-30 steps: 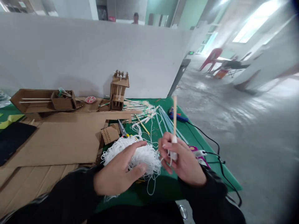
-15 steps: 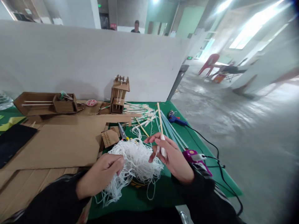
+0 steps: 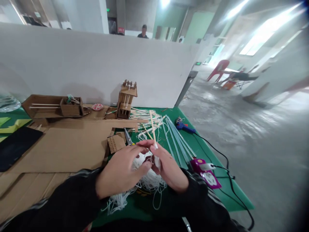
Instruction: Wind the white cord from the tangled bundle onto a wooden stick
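A wooden stick stands nearly upright in my right hand, whose fingers and thumb close round its lower end. White string is wound thickly about that end. My left hand is just to the left, thumb and fingers parted in a curve, fingertips close to the wound part. Whether they touch it or pinch a strand is hard to make out. Beneath both hands lies a loose, tangled heap of white string, partly covered by them. One loop hangs toward me on the green tabletop.
Scissors and a cardboard piece lie beyond the heap. Farther back are a cardboard tower, a cardboard box and scattered sticks. Rightward are clear strips, a blue glue gun and a purple power strip with cables.
My left hand has moved right and opened beside the wound stick. My right hand has shifted left with the stick, bringing the two hands close together above the heap.
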Demonstrator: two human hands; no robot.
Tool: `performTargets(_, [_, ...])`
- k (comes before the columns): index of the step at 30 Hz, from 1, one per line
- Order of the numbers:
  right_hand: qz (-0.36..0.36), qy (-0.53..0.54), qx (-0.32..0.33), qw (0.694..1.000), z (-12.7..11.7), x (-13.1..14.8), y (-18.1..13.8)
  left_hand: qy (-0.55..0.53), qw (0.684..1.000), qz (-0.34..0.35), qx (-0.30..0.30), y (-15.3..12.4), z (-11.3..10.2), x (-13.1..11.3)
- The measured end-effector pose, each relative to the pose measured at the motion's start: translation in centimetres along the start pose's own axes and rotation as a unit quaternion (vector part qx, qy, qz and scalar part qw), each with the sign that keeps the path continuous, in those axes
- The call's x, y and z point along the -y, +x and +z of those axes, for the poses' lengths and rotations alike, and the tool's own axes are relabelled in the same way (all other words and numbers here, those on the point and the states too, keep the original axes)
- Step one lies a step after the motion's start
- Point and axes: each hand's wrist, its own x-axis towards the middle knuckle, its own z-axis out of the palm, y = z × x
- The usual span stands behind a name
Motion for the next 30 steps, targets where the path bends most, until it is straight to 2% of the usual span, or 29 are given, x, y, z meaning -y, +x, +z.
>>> performTargets(3, [0.003, 0.025, 0.006, 1.000, 0.6, -0.7, 0.4, -0.065, 0.998, -0.026, 0.005, 1.4, 1.2, -0.1])
performTargets(6, [0.027, 0.068, 0.036, 0.997, 0.4, -1.2, 0.4, -0.178, 0.983, -0.033, 0.031, 1.2, 1.7, 0.7])
performTargets(8, [0.040, 0.091, 0.067, 0.993, 0.2, -1.3, 0.3, -0.297, 0.953, -0.039, 0.044, 0.8, 1.8, 1.2])
performTargets(10, [0.040, 0.098, 0.083, 0.991, 0.0, -1.3, 0.2, -0.420, 0.904, -0.061, 0.046, 0.6, 2.0, 1.6])
performTargets(12, [0.033, 0.081, 0.082, 0.993, -0.1, -1.4, 0.2, -0.484, 0.870, -0.089, 0.036, 0.5, 2.2, 1.9])
performTargets(14, [0.010, 0.021, 0.050, 0.998, -0.2, -1.5, 0.2, -0.483, 0.868, -0.114, 0.022, 0.5, 2.6, 2.3])
performTargets(16, [-0.041, -0.096, -0.007, 0.995, -0.5, -1.6, 0.3, -0.469, 0.873, -0.133, 0.016, 0.5, 3.1, 2.6])
performTargets(17, [-0.076, -0.170, -0.043, 0.982, -0.6, -1.7, 0.4, -0.464, 0.875, -0.140, 0.019, 0.4, 3.4, 2.7])
performTargets(19, [-0.141, -0.316, -0.104, 0.932, -1.0, -1.7, 0.5, -0.455, 0.877, -0.148, 0.029, 0.1, 3.8, 2.8])
performTargets(21, [-0.174, -0.390, -0.135, 0.894, -1.4, -1.7, 0.5, -0.454, 0.876, -0.156, 0.047, -0.2, 4.0, 2.7])
performTargets(22, [-0.173, -0.393, -0.137, 0.893, -1.6, -1.7, 0.5, -0.456, 0.873, -0.161, 0.055, -0.4, 4.1, 2.5])
performTargets(25, [-0.154, -0.306, -0.125, 0.931, -1.7, -1.5, 0.2, -0.475, 0.858, -0.184, 0.067, -0.7, 4.3, 2.0])
performTargets(28, [-0.147, -0.184, -0.096, 0.967, -1.4, -1.5, -0.3, -0.512, 0.822, -0.237, 0.076, -0.6, 4.6, 1.4])
performTargets(30, [-0.132, -0.107, -0.068, 0.983, -1.1, -1.8, -0.5, -0.534, 0.806, -0.252, 0.047, -0.5, 4.7, 1.3])
